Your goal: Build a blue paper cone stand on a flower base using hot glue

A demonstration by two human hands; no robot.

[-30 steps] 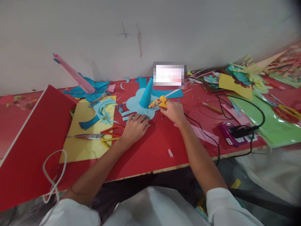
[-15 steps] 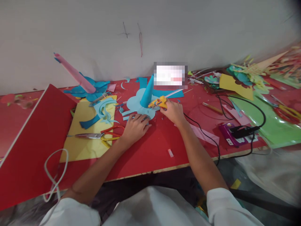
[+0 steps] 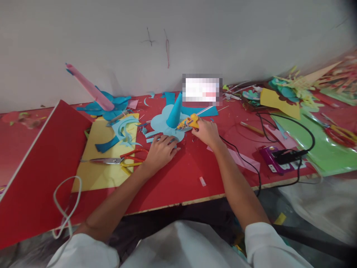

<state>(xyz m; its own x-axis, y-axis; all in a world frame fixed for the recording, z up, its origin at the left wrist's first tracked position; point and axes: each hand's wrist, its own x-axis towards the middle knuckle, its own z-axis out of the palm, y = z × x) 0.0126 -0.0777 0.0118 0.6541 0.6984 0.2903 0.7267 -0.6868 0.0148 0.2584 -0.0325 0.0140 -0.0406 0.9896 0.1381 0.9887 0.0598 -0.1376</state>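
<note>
My right hand [image 3: 208, 132] is closed around a yellow hot glue gun [image 3: 191, 121], whose nozzle points left to the base of a blue paper cone [image 3: 174, 113]. A clear glue stick comes out of the gun's back. The cone stands upright, slightly tilted, on a light blue paper flower shape [image 3: 160, 121] lying on the table. My left hand [image 3: 163, 150] lies palm down at the front edge of the flower shape, fingers spread and slightly bent. Whether the nozzle touches the paper I cannot tell.
Scissors [image 3: 111, 160] and blue scraps lie on yellow paper [image 3: 95, 178] at left, beside an upright red board [image 3: 41, 167]. A pink paper tube [image 3: 92, 87] leans behind. At right are a purple power socket box [image 3: 269, 158], black cables and green sheets [image 3: 320, 149].
Almost nothing differs. The glue gun and my right hand have shifted very slightly to the right; my left hand stays in place on the paper.
</note>
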